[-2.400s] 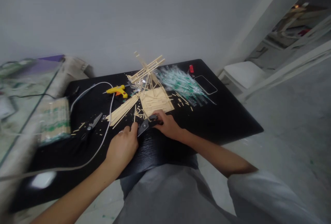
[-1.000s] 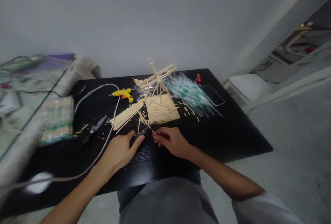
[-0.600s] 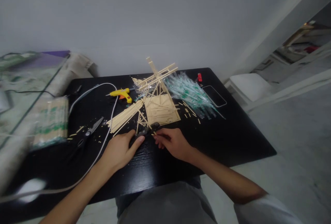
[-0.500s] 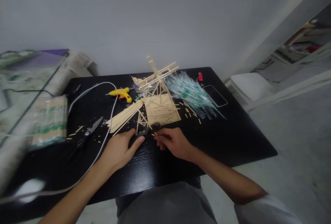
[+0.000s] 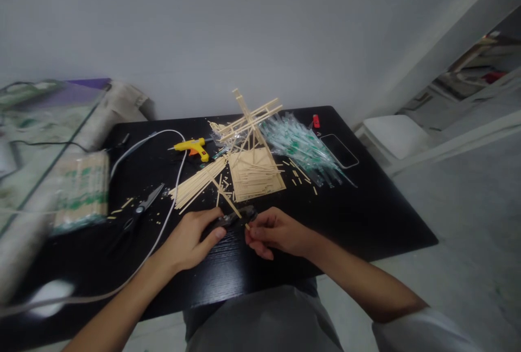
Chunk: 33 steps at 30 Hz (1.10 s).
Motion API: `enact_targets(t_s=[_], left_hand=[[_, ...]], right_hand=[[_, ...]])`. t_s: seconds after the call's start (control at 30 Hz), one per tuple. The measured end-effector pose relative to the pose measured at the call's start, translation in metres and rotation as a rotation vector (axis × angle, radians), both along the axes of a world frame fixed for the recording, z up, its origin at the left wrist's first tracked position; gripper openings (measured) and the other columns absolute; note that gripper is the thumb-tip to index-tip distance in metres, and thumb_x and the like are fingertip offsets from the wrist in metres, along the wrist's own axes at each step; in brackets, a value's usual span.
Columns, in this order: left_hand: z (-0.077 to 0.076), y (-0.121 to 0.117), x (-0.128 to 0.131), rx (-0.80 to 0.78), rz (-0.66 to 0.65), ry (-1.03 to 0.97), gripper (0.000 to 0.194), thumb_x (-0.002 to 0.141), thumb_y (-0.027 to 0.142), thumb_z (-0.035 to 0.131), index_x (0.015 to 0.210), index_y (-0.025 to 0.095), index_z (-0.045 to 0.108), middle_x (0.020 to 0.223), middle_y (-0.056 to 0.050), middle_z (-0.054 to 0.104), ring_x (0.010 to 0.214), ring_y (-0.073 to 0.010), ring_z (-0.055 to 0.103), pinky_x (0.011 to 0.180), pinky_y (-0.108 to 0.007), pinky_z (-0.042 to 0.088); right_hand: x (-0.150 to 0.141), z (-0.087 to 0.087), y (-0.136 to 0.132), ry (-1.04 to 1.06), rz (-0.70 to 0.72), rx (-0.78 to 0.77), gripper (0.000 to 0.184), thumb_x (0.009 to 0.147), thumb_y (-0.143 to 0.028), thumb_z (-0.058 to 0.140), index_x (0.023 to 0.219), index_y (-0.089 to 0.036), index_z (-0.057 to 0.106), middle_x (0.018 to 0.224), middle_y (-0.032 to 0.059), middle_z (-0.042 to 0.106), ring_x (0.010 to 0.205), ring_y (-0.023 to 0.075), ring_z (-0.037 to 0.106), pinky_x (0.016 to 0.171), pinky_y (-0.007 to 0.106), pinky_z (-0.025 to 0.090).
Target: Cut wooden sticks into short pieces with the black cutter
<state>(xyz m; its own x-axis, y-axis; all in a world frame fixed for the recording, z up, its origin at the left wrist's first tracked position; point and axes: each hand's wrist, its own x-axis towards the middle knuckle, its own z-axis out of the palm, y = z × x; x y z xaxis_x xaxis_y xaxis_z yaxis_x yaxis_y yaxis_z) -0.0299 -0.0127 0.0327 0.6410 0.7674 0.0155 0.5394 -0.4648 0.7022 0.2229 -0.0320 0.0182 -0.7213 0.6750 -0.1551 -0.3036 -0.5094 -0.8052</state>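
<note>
Pale wood formed the slender, straight stick point(image 5: 224, 194) slanting toward 11 o'clock from your hands, its near end at the head of a dark, plier-shaped tool point(image 5: 230, 220). Your left hand point(image 5: 190, 238) was wrapped round the tool; your right hand point(image 5: 272, 232) pinched a short pale piece point(image 5: 247, 226) between thumb and fingers, just beside the tool's head. At 12 o'clock rose an openwork stick model point(image 5: 251, 123) with crossed, ladder-like arms above a flat, four-sided base point(image 5: 262, 189). Loose straight sticks point(image 5: 199, 181) fanned out between 10 and 11 o'clock, near a yellow glue gun point(image 5: 194, 147). Crinkled clear-and-green wrappers point(image 5: 297, 146) lay heaped toward 1 o'clock on the black, wood-grained desk point(image 5: 366, 216).
</note>
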Motion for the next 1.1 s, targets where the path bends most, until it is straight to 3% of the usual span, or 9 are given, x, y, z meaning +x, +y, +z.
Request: enact_targets(t_s=[0.13,0.23,0.33,0.4,0.5,0.6,0.73,0.9,1.1], left_hand=[[0.003,-0.001,0.002,-0.071,0.053,0.077,0.042,0.102,0.048,0.037,0.083,0.019,0.061,0.071,-0.001,0.064,0.067,-0.0188,0.063,0.066,-0.030,0.041],[0.007,0.000,0.003,-0.117,0.097,0.143,0.044,0.103,0.051,0.037,0.083,0.020,0.062,0.073,-0.002,0.066,0.070,-0.0194,0.065,0.069,-0.030,0.042],[0.010,0.002,0.003,-0.140,0.115,0.207,0.047,0.102,0.054,0.037,0.081,0.020,0.063,0.074,-0.003,0.068,0.071,-0.0201,0.066,0.069,-0.031,0.041],[0.010,0.002,0.003,-0.150,0.107,0.257,0.051,0.101,0.057,0.037,0.079,0.019,0.063,0.072,-0.003,0.067,0.069,-0.0203,0.065,0.067,-0.031,0.040],[0.010,0.003,0.004,-0.153,0.075,0.309,0.055,0.101,0.060,0.036,0.077,0.019,0.063,0.070,-0.004,0.066,0.067,-0.0197,0.063,0.065,-0.031,0.038],[0.011,0.002,0.006,-0.150,0.045,0.309,0.058,0.101,0.061,0.034,0.075,0.018,0.064,0.068,-0.003,0.064,0.063,-0.0180,0.061,0.063,-0.030,0.037],[0.011,0.001,0.008,-0.134,0.047,0.323,0.061,0.100,0.062,0.035,0.075,0.017,0.068,0.066,-0.004,0.066,0.060,-0.0175,0.061,0.061,-0.030,0.036],[0.006,0.003,0.004,-0.085,0.105,0.316,0.057,0.098,0.060,0.043,0.068,0.019,0.068,0.062,-0.004,0.067,0.058,-0.0186,0.062,0.059,-0.029,0.036],[0.003,0.013,-0.010,-0.086,0.405,0.209,0.050,0.089,0.062,0.057,0.063,0.020,0.068,0.057,-0.003,0.064,0.055,-0.0205,0.059,0.055,-0.029,0.038]], right_hand=[[-0.001,-0.002,0.000,-0.023,-0.045,-0.009,0.037,0.086,-0.048,0.079,0.083,-0.012,0.069,0.059,-0.0028,0.061,0.046,0.0073,0.053,0.047,0.020,0.040],[0.002,0.000,0.002,-0.151,-0.061,0.091,0.038,0.090,-0.050,0.073,0.085,-0.012,0.068,0.063,-0.0005,0.065,0.054,0.0101,0.061,0.055,0.023,0.046],[0.008,0.005,0.006,-0.297,-0.174,0.218,0.036,0.084,-0.040,0.081,0.106,-0.015,0.067,0.091,0.0052,0.073,0.076,0.0140,0.070,0.072,0.027,0.055],[0.012,0.009,0.009,-0.347,-0.232,0.294,0.057,0.077,-0.029,0.087,0.127,-0.022,0.061,0.116,0.0074,0.070,0.089,0.0151,0.072,0.080,0.030,0.058],[0.015,0.015,0.012,-0.315,-0.150,0.382,0.062,0.078,-0.020,0.085,0.135,-0.027,0.060,0.132,0.0075,0.064,0.099,0.0160,0.071,0.086,0.030,0.058],[0.013,0.018,0.015,-0.235,-0.081,0.355,0.054,0.076,-0.020,0.086,0.126,-0.024,0.068,0.127,0.0059,0.066,0.097,0.0156,0.071,0.088,0.031,0.059],[0.011,0.017,0.015,-0.238,-0.048,0.250,0.062,0.071,-0.021,0.089,0.129,-0.022,0.067,0.108,0.0029,0.073,0.085,0.0150,0.073,0.085,0.032,0.060],[0.015,0.018,0.014,-0.325,-0.076,0.250,0.063,0.074,-0.022,0.088,0.132,-0.022,0.065,0.090,0.0008,0.076,0.080,0.0164,0.075,0.078,0.031,0.059],[0.019,0.023,0.009,-0.309,-0.163,0.240,0.061,0.079,-0.022,0.084,0.135,-0.021,0.062,0.082,0.0008,0.076,0.082,0.0182,0.076,0.080,0.032,0.059]])
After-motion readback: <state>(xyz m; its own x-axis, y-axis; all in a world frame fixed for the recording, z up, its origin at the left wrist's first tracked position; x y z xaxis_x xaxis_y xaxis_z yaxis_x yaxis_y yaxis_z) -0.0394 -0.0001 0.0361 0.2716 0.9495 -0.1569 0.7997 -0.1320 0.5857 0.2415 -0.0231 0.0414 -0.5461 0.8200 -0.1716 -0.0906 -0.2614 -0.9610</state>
